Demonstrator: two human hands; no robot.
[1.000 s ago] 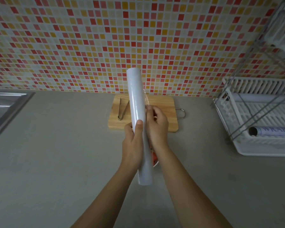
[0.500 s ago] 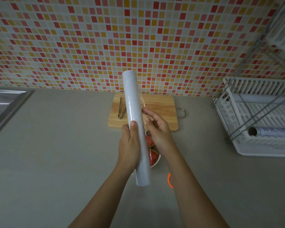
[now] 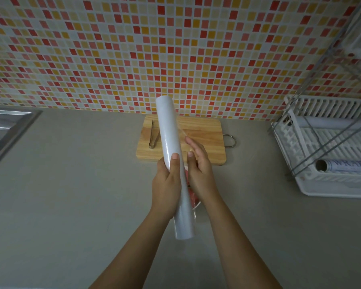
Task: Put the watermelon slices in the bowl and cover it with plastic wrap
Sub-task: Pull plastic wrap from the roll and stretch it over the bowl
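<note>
Both hands work one roll of plastic wrap (image 3: 171, 155), held nearly upright-and-away over the middle of the worktop (image 3: 71, 205): the left hand (image 3: 167, 188) is clamped round its lower half, thumb pressed on the front, while the right hand (image 3: 200, 170) is loosely open just beside it, fingertips pinching at a thin clear flap of film lifting off the roll's right side. Directly beneath, mostly hidden by hands and roll, the bowl (image 3: 196, 205) shows only a sliver of white rim with red watermelon slices (image 3: 193, 197) inside, so the filling looks done. To do this step well, I judge the right hand should take the film edge across its width and draw it out evenly, keeping the roll steady. Beyond, against the worktop's back edge, lies a wooden cutting board (image 3: 200, 138) with metal tongs (image 3: 152, 135) on it; a white dish rack (image 3: 331, 155) sits at the right edge.
</note>
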